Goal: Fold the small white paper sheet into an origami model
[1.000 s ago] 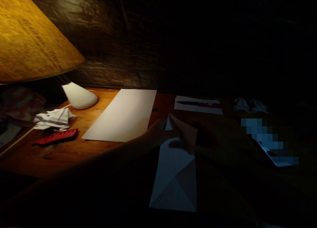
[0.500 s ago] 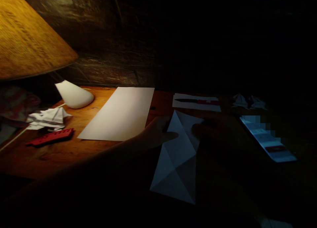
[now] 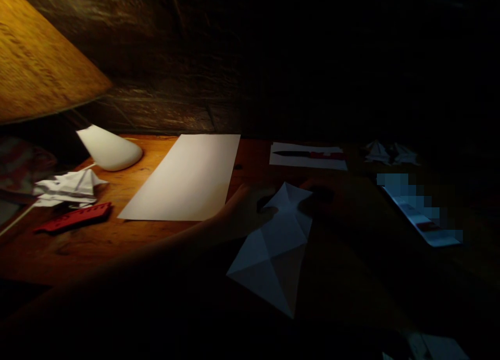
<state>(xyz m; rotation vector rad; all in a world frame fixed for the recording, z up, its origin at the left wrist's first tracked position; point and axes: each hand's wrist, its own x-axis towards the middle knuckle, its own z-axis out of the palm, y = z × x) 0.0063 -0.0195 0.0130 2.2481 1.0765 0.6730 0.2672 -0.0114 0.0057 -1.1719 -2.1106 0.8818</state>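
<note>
A creased sheet of paper (image 3: 271,261) hangs between my hands, its fold lines crossing in the lower half. My left hand (image 3: 253,206) grips its upper left edge, with the thumb over the paper. On the upper right edge my right hand (image 3: 316,198) closes on the same paper, though it is mostly lost in shadow. Between the hands the upper end of the paper is pinched narrower. Behind my left hand lies a plain white sheet (image 3: 187,177) on the wooden table.
A knife (image 3: 304,154) rests on small white papers (image 3: 285,163) at the back. Folded paper figures (image 3: 388,154) and a lit phone (image 3: 424,219) lie right. Left are a lamp base (image 3: 111,149), its shade (image 3: 42,63), folded paper (image 3: 72,187) and a red notched object (image 3: 74,218).
The paper's upper end has been drawn in between my hands, and its lower end has swung slightly left. The whole view has shifted a little.
</note>
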